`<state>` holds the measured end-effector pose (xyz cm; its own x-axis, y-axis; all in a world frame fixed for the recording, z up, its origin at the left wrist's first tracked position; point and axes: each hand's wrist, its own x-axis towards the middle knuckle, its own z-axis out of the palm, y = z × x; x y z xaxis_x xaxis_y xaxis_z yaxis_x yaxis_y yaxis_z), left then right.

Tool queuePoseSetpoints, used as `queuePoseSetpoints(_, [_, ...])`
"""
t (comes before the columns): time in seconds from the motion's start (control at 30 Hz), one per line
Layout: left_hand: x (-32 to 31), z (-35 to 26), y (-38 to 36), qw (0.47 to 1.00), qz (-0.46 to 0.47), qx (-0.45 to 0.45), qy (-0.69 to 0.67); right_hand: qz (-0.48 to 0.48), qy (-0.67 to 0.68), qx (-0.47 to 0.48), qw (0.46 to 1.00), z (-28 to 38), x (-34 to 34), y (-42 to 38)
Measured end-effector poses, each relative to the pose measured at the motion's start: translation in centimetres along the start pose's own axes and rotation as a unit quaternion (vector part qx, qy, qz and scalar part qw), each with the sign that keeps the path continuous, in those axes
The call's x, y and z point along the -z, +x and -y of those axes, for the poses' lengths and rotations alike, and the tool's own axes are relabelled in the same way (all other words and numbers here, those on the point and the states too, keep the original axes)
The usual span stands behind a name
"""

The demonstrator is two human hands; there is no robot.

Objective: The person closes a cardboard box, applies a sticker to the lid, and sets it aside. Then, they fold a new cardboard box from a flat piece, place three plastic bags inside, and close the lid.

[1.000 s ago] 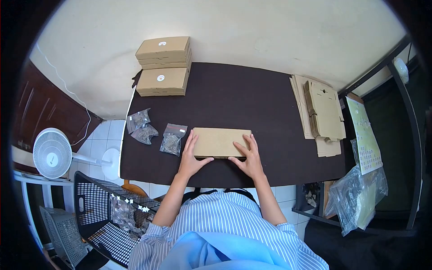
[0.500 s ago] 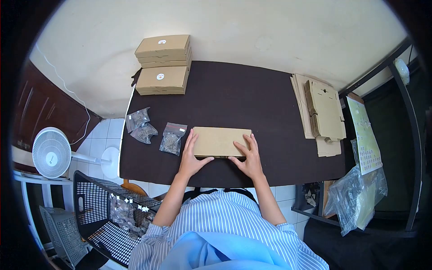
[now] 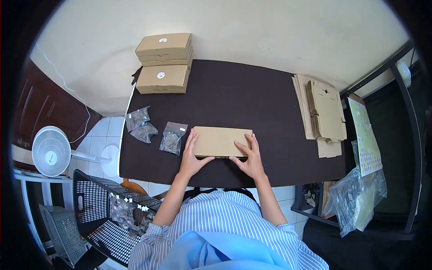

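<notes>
A flat, closed cardboard box (image 3: pixel 220 140) lies on the dark tabletop in front of me, its plain lid facing up. My left hand (image 3: pixel 192 157) grips its left end, fingers along the side and thumb at the near edge. At the right end, my right hand (image 3: pixel 248 157) has its fingers over the lid and side, with the thumb at the near edge too. Just left of my left hand lies a zip bag (image 3: pixel 172 138) holding dark coiled items. The box's underside and contents are hidden.
Two more filled bags (image 3: pixel 141 125) lie farther left. Stacked boxes with round stickers (image 3: pixel 163 80) stand at the back left, flattened cardboard (image 3: pixel 326 112) at the right. A black basket (image 3: pixel 117 216) with bags, a white fan (image 3: pixel 51 152) and a dark metal rack (image 3: pixel 411 135) flank the table (image 3: pixel 252 94).
Both hands keep the same hold on the box. The view has shifted very slightly; nothing else visibly moves.
</notes>
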<state>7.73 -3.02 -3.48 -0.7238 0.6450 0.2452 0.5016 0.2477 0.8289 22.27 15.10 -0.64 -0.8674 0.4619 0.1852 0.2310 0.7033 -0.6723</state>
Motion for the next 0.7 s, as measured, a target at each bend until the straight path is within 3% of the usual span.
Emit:
queuePoseSetpoints(0.13, [0.0, 0.1, 0.0, 1.0, 0.002, 0.001, -0.009, 0.001, 0.013, -0.003, 1.0, 0.0, 0.0, -0.1])
queuePoseSetpoints(0.2, [0.1, 0.1, 0.0, 1.0, 0.003, 0.003, -0.008, -0.116, -0.012, 0.033, 0.993, 0.5, -0.3, -0.7])
queuePoseSetpoints(0.33, [0.0, -0.1, -0.1, 1.0, -0.005, 0.0, 0.016, -0.133, -0.117, 0.0, 0.984, 1.9, -1.0, -3.0])
queuePoseSetpoints(0.4, [-0.1, 0.0, -0.1, 1.0, -0.009, -0.004, 0.024, -0.137, 0.101, -0.118, 0.978, 2.3, -1.8, -3.2])
queuePoseSetpoints(0.43, [-0.1, 0.0, -0.1, 1.0, -0.011, -0.003, 0.027, -0.193, 0.097, -0.05, 0.975, 2.3, -2.0, -3.1])
queuePoseSetpoints(0.47, [-0.1, 0.1, -0.1, 0.999, -0.013, -0.003, 0.031, -0.192, 0.097, -0.05, 0.975, 2.5, -2.1, -3.3])
queuePoseSetpoints(0.57, [0.0, -0.2, 0.0, 1.0, -0.008, 0.012, 0.02, -0.147, 0.163, -0.177, 0.96, 2.6, -2.7, -3.9])
queuePoseSetpoints(0.6, [0.0, -0.2, 0.0, 1.0, -0.007, 0.012, 0.019, -0.147, 0.162, -0.178, 0.959, 2.5, -2.9, -3.9])
queuePoseSetpoints(0.7, [0.1, -0.2, -0.1, 1.0, -0.009, 0.012, 0.015, -0.124, 0.351, -0.277, 0.886, 2.3, -3.4, -3.3])
